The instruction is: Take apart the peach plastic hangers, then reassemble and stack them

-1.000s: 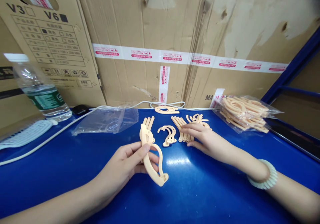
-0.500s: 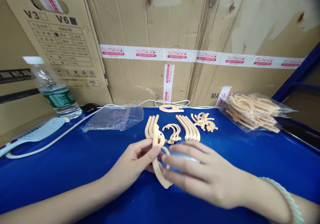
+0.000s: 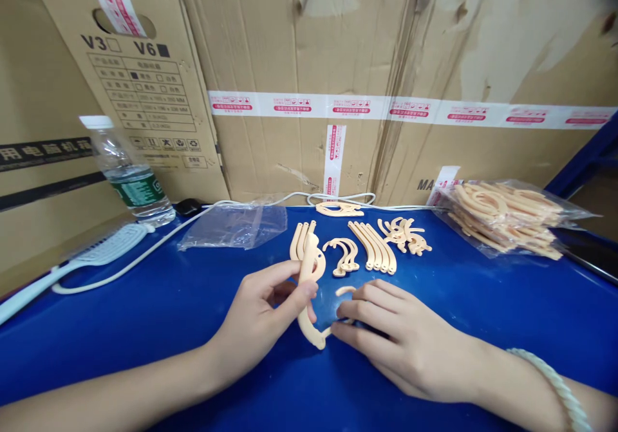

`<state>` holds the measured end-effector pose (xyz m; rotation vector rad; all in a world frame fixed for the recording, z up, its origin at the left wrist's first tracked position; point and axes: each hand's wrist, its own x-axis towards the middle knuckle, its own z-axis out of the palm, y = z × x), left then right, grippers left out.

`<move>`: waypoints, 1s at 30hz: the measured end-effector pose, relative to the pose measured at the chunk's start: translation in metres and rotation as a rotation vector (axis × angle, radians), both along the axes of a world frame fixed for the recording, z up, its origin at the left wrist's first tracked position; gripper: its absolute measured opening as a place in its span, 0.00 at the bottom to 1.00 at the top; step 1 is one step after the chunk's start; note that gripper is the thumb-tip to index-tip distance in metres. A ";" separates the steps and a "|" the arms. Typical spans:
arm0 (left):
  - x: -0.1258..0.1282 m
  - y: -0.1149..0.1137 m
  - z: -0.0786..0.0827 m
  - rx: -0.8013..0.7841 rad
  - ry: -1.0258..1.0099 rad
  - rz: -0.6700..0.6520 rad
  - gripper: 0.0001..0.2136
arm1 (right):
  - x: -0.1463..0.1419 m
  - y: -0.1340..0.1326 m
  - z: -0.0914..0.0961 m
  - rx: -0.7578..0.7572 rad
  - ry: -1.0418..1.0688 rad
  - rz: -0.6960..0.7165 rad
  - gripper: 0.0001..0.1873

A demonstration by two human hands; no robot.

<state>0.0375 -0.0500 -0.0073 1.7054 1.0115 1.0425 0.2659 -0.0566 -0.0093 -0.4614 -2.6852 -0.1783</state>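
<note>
My left hand point(image 3: 275, 309) pinches a beige plastic folding hanger point(image 3: 309, 322) between thumb and fingers, its curved arm pointing down. At the hanger's lower end, my right hand point(image 3: 396, 335) grips a thin piece that swings out to the right; its curved tip shows above my fingers. How the thin piece joins the arm is partly hidden. Behind my hands lie loose hanger parts: curved arms point(image 3: 298, 242) on the left, hooks point(image 3: 345, 255) in the middle, more arms point(image 3: 371, 246) and a heap of small curved pieces point(image 3: 404, 234) on the right.
A folded hanger point(image 3: 339, 209) lies at the back by a white cable. Bagged hanger parts point(image 3: 506, 216) sit at right, near a dark phone point(image 3: 589, 255). On the left are a clear plastic bag point(image 3: 234, 226), a water bottle point(image 3: 138, 187) and a hairbrush point(image 3: 109, 246). Cardboard boxes point(image 3: 299, 155) stand behind.
My right hand has closed on the thin piece and moved it outward to the right from the hanger arm. My left hand keeps its hold. The whole view has shifted slightly.
</note>
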 end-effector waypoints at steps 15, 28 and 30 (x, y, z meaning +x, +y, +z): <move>-0.002 0.001 -0.004 0.196 0.128 -0.019 0.08 | 0.003 0.000 0.007 -1.031 0.576 -0.112 0.15; -0.005 0.009 -0.013 0.494 0.470 0.024 0.11 | 0.000 0.013 -0.009 -1.463 0.823 -0.239 0.19; -0.005 0.009 -0.017 0.667 0.591 0.005 0.11 | 0.000 0.013 -0.011 -1.554 0.770 -0.255 0.19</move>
